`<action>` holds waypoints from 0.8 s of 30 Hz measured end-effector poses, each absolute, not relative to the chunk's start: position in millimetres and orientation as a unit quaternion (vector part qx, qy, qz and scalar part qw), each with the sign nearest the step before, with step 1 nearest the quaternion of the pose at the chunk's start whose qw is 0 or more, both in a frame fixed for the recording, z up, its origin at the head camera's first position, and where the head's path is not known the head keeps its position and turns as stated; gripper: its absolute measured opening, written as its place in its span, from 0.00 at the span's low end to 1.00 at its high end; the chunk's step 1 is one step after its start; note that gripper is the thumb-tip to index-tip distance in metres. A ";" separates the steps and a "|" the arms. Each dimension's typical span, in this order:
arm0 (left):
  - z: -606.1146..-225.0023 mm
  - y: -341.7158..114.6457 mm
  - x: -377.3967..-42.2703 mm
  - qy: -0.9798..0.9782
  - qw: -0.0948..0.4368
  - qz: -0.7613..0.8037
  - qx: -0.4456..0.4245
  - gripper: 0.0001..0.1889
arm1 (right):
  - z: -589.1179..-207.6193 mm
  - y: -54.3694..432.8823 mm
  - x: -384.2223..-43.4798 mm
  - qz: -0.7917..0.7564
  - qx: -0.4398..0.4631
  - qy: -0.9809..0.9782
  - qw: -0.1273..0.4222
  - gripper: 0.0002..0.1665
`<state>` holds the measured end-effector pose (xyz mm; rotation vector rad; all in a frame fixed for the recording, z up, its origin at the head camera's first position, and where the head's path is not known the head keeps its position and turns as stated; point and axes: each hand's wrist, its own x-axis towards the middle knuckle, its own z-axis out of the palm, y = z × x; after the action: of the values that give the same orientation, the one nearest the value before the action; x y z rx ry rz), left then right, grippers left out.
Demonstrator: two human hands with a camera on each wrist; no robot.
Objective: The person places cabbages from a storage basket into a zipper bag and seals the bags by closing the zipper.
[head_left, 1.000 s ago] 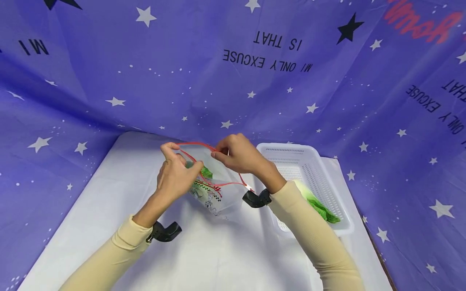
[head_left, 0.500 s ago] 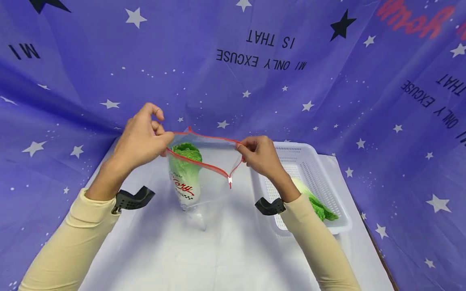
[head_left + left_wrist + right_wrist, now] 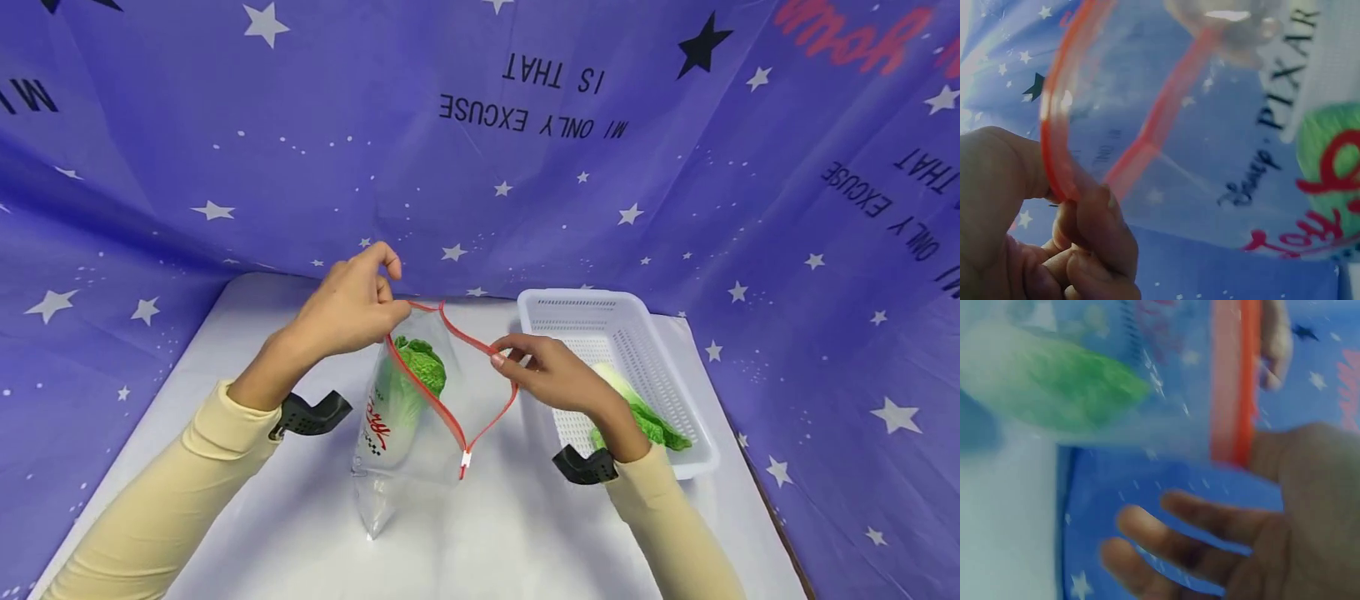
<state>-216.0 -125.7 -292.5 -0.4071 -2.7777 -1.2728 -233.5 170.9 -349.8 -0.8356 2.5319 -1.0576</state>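
Observation:
A clear zip bag with a red zip rim and red lettering hangs above the table, its mouth spread wide. My left hand pinches the rim at the left between thumb and fingers, as the left wrist view also shows. On the opposite side, the thumb and index finger of my right hand pinch the red rim; its other fingers extend away in the right wrist view. Inside the bag is a leafy Chinese cabbage, green end upward. A white slider sits at the rim's near corner.
To the right stands a white perforated plastic basket holding another Chinese cabbage, partly behind my right forearm. A white-covered table lies below. A purple star-printed cloth rises behind and on both sides.
My hands have moved apart, and the bag's mouth has spread open. The cabbage inside shows more clearly. Over the last half second the left hand has shifted right and the right hand has lowered.

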 end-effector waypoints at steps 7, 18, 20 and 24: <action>-301.9 -115.2 -220.2 -0.890 0.008 -0.428 -0.159 0.13 | -375.8 259.8 -252.1 -0.316 -0.185 0.921 0.130 0.28; -313.3 -100.3 -226.2 -0.875 0.003 -0.451 -0.175 0.12 | -428.0 329.1 -249.3 -0.134 -0.089 0.979 0.123 0.55; -314.1 -99.5 -226.6 -0.873 0.003 -0.456 -0.175 0.12 | -430.6 331.2 -250.5 -0.126 -0.077 0.980 0.131 0.51; -315.9 -99.8 -226.8 -0.872 0.001 -0.458 -0.173 0.12 | -435.9 332.9 -254.2 -0.101 -0.068 0.980 0.160 0.37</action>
<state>-226.8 -99.8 -315.9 -0.5431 -2.7369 -1.4386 -254.2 332.9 -435.9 -0.1944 2.7997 -0.2883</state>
